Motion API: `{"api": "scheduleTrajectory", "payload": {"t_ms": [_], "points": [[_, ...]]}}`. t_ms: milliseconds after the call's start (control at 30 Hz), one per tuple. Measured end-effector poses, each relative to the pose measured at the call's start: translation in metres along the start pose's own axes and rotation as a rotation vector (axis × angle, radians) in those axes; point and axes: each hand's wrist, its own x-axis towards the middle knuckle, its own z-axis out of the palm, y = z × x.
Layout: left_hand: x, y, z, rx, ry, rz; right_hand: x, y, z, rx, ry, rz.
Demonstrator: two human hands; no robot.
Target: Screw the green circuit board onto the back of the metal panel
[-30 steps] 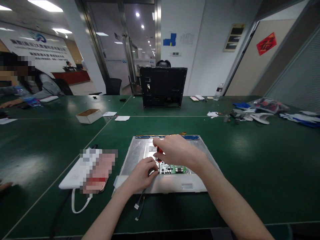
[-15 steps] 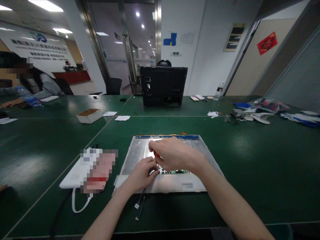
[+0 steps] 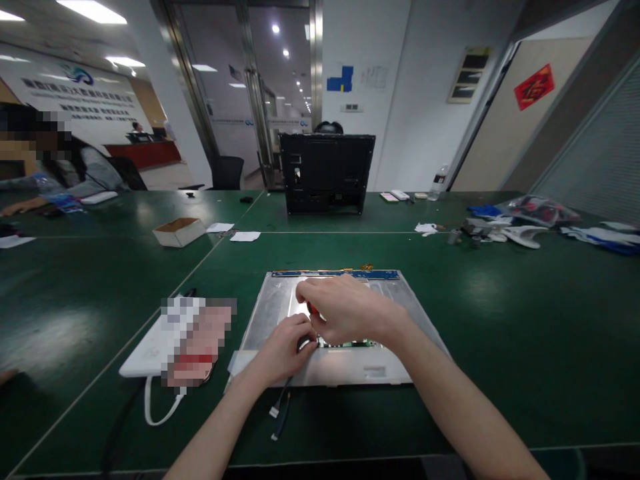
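Observation:
A flat metal display panel (image 3: 340, 368) lies back-side up on the table before me, with a blue circuit strip (image 3: 385, 274) along its far edge. My right hand (image 3: 345, 310) is closed around the red-and-black handle of a screwdriver (image 3: 312, 309), held over the panel's middle; the tip is hidden. Close against it, my left hand (image 3: 290, 343) has its fingers pinched together low on the panel, and what they hold is hidden. Part of a green circuit board (image 3: 353, 344) shows under the right hand. Two thin cables (image 3: 281, 412) hang off the near edge.
To the left lie a white box-like device (image 3: 150, 353) with a white cable and a pink phone-like item (image 3: 203, 347). Farther off stand an open carton (image 3: 180, 233) and a black monitor housing (image 3: 327, 173). Bags and scraps (image 3: 520, 220) lie at right; another person (image 3: 95, 167) sits at left.
My right hand has shifted and turned very slightly around the screwdriver handle. The left hand and the panel stay in place.

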Motion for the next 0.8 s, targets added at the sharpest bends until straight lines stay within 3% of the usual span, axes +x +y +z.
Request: {"api": "scheduleTrajectory", "payload": {"t_ms": [133, 367, 800], "points": [[-0.0001, -0.0004, 0.0006, -0.016, 0.002, -0.004, 0.0015, -0.0006, 0.0028, -0.002, 0.02, -0.021], [-0.0002, 0.0009, -0.0008, 0.001, -0.006, -0.018, 0.0038, 0.0005, 0.0047, -0.107, 0.057, 0.103], [0.0, 0.0007, -0.0008, -0.026, -0.005, 0.01, -0.0003, 0.0021, 0.0028, -0.048, 0.021, 0.02]]}}
